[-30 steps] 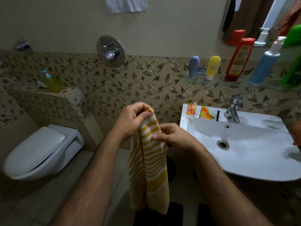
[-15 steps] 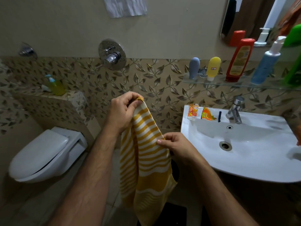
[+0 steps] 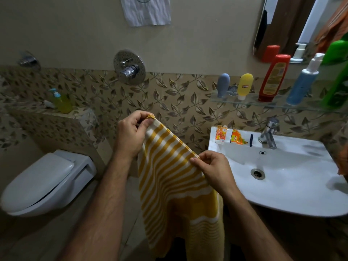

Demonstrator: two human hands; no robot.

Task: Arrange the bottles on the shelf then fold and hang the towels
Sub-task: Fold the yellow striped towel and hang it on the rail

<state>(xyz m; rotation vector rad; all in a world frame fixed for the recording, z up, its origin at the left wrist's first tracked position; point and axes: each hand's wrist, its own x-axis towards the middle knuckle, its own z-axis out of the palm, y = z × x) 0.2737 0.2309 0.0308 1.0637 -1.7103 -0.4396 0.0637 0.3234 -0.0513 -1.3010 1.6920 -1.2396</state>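
Note:
A yellow and white striped towel (image 3: 173,178) hangs in front of me, stretched along its top edge. My left hand (image 3: 131,136) pinches its upper left corner, raised higher. Lower and to the right, my right hand (image 3: 212,166) pinches the other end of that edge. On the glass shelf (image 3: 250,102) above the sink stand a grey-blue bottle (image 3: 223,84), a yellow bottle (image 3: 244,85), a red bottle (image 3: 273,78), a blue pump bottle (image 3: 303,81) and a green bottle (image 3: 337,76) at the frame's right edge.
A white sink (image 3: 278,170) with a tap (image 3: 269,132) and small packets (image 3: 229,136) is at right. A white toilet (image 3: 43,181) sits at left, below a ledge with a yellow-green soap dispenser (image 3: 62,101). A shower valve (image 3: 129,67) and a mirror (image 3: 293,25) are on the wall.
My hands have drawn apart, spreading the towel's top edge: the left rose and stayed left, the right slid down and right. The towel now hangs wider.

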